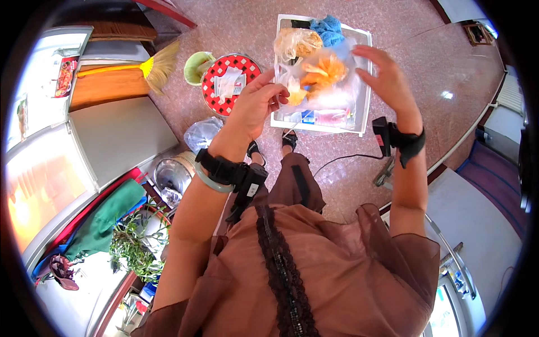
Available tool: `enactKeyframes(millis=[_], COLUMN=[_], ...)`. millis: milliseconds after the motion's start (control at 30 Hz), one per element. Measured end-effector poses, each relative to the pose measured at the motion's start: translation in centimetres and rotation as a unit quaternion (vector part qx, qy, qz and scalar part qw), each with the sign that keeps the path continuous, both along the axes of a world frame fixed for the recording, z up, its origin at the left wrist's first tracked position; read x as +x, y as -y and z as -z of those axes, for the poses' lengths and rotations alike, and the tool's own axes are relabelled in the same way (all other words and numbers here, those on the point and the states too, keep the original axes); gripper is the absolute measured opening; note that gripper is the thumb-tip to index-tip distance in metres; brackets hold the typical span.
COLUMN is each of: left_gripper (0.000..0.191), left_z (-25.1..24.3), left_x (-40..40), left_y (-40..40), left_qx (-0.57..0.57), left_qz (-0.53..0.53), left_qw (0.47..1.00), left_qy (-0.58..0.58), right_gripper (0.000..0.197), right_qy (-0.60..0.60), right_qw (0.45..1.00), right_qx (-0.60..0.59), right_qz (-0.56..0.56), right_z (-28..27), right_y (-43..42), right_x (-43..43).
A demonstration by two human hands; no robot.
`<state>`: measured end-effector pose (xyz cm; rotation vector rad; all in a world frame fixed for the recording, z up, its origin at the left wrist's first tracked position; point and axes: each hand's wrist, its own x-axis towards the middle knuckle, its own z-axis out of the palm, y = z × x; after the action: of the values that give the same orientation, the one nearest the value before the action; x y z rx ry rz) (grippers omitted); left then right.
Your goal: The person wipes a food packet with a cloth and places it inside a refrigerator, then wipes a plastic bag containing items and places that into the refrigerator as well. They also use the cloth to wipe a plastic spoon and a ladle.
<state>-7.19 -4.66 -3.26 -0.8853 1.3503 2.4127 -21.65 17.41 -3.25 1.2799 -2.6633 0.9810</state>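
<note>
My left hand (262,99) pinches the left edge of a clear plastic bag (332,97). The bag hangs in front of me over a white-framed table (366,105). Inside or behind its film show a crumpled orange plastic bag (324,71) and a smaller yellowish bundle (297,96); which side they are on is unclear. My right hand (381,71) is at the bag's right side, thumb and fingers spread, fingertips close to the film. Through the bag's lower part, a pink item with a printed label (332,117) lies on the table.
A clear bag of yellowish-brown food (299,42) and a blue cloth (327,30) lie on the table's far side. Left of it stand a red checked stool (210,90) bearing a tissue pack (230,84), and a green bin (196,69). A broom (145,69) and a potted plant (137,242) are further left. A black cable (349,156) hangs from my right wrist device.
</note>
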Motion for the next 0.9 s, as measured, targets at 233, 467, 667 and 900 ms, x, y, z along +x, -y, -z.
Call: enactKeyframes(millis=[233, 467, 667, 900], left_gripper=[0.027, 0.026, 0.024, 0.025], left_z=[0.4, -2.5, -9.3, -12.4], left_x=[-0.1, 0.0, 3.5, 7.6], left_y=[-0.6, -0.6, 3.4, 4.2], left_qx=[0.005, -0.012, 0.002, -0.220], left_qz=[0.000, 0.066, -0.046, 0.116], left_qw=[1.000, 0.996, 0.989, 0.960], left_qy=[-0.002, -0.057, -0.142, -0.131], right_gripper=[0.065, 0.027, 0.021, 0.037], right_qy=[0.175, 0.414, 0.467, 0.369], right_qw=[0.953, 0.876, 0.847, 0.862], right_qx=[0.114, -0.145, -0.250, -0.327], right_qz=[0.219, 0.199, 0.036, -0.114], right_z=[2.1, 3.2, -7.8, -8.2], right_y=[-3.2, -1.2, -1.1, 8.2], right_x=[2.7, 2.0, 5.3, 13.9])
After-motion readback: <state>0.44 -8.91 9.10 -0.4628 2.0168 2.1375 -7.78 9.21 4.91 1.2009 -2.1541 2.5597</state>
